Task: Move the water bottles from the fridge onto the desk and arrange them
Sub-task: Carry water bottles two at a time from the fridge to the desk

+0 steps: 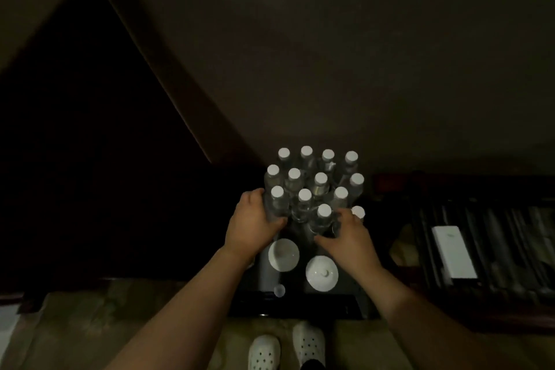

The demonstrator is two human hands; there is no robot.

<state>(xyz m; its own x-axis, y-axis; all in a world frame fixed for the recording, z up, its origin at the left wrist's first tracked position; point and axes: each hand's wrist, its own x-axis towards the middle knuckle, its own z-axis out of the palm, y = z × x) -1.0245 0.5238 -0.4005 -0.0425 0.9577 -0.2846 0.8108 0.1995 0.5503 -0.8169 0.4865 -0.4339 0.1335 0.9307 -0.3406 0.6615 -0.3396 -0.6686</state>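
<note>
The bottles [315, 183], white-capped and upright, stand packed in a cluster on the dark worktop [330, 306], at its far end. The left hand [252, 222] curls round the near-left bottle [277, 204] in a closed grip, while the right hand [348, 237] wraps its fingers about the near-right bottle [322, 219]. Nearer than the bottles sit a white cup [283, 254] and a white lid [322, 273], side by side.
</note>
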